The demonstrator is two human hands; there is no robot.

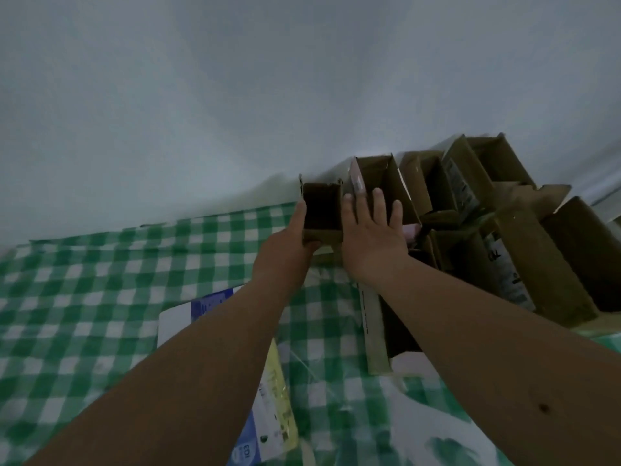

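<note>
Home setting, green checked cloth, stacked cardboard boxes, bare wall

Wall: plain, pale grey-white, unmarked, fills the far half of the view. Table: covered near to far by a green-and-white checked cloth, whose far edge meets the wall. Light: dim, even, bluish.
</note>
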